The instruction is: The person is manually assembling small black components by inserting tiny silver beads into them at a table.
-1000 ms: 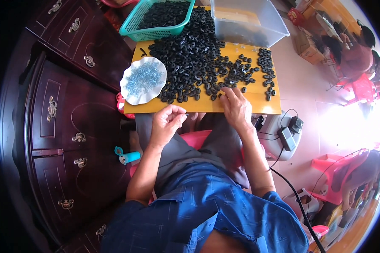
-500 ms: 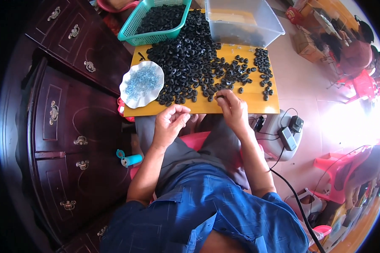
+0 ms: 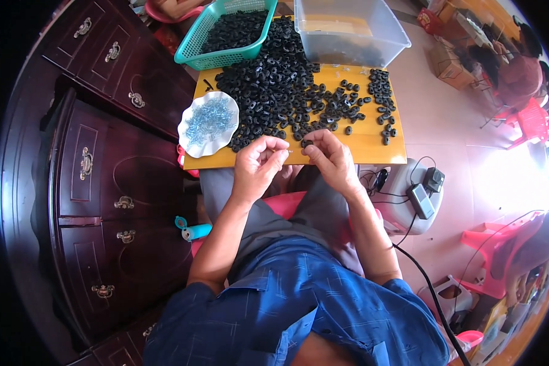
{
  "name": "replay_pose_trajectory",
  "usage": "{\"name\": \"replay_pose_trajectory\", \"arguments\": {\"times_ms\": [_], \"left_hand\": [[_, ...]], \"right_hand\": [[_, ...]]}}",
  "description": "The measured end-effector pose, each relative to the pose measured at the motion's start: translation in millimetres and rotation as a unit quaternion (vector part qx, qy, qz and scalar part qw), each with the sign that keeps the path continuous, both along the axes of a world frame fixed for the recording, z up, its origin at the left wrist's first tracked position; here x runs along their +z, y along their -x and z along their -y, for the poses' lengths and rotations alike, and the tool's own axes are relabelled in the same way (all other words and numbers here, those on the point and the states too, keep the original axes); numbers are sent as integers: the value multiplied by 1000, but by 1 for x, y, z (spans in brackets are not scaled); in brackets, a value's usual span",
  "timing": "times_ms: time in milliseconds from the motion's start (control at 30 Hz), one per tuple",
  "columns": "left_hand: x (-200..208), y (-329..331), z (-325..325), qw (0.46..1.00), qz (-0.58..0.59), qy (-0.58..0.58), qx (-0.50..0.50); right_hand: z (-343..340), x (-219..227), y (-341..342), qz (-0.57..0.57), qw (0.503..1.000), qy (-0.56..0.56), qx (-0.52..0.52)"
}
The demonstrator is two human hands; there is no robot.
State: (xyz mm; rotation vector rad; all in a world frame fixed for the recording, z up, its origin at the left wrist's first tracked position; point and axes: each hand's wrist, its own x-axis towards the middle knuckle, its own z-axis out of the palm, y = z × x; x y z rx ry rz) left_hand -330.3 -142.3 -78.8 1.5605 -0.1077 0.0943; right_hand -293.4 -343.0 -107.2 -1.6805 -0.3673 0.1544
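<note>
The person's left hand and right hand face each other just above the near edge of a yellow desk. The right fingers grasp a small black piece between thumb and forefinger; the left thumb and forefinger pinch a tiny item, too small to identify. The two held things are near each other, apart. Beyond the hands spreads a heap of black pieces, with more lined up along the desk's right side. To the left stands a white scalloped plate of clear bluish bits. A green basket and clear bin stand at the back.
</note>
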Motion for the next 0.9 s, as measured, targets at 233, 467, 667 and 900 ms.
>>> {"name": "replay_pose_trajectory", "arguments": {"times_ms": [233, 467, 667, 900], "left_hand": [[5, -8, 9, 1000, -6, 20, -12], [4, -12, 11, 999, 19, -34, -11], [3, -14, 9, 998, 30, -62, -6], [6, -13, 12, 996, 45, -82, -3]], "right_hand": [[0, -2, 0, -72, 989, -112, 64], [1, 0, -1, -109, 973, -190, 74], [1, -4, -2, -107, 974, -189, 71], [1, -5, -3, -103, 975, -187, 63]]}}
